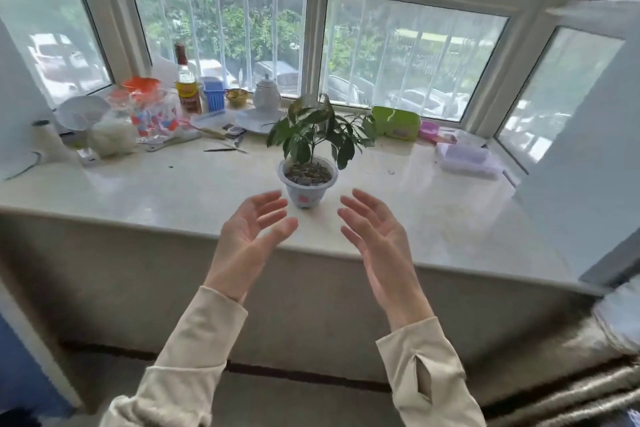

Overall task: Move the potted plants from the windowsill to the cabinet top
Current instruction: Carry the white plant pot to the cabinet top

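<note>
A small potted plant [308, 180] with dark green leaves stands upright in a pale plastic pot near the middle of the wide marble windowsill [166, 191]. My left hand [247, 239] hovers just in front and to the left of the pot, palm inward, fingers spread. My right hand [375, 239] mirrors it on the right side. Both hands are empty and apart from the pot. No cabinet top is in view.
Clutter fills the sill's back left: a glass jar [152, 114], a bottle [187, 87], a blue holder [214, 95], a white teapot [266, 95] on a plate. A green box [396, 121] and a clear container [467, 159] sit at the right. An open window sash [588, 156] juts in at the right.
</note>
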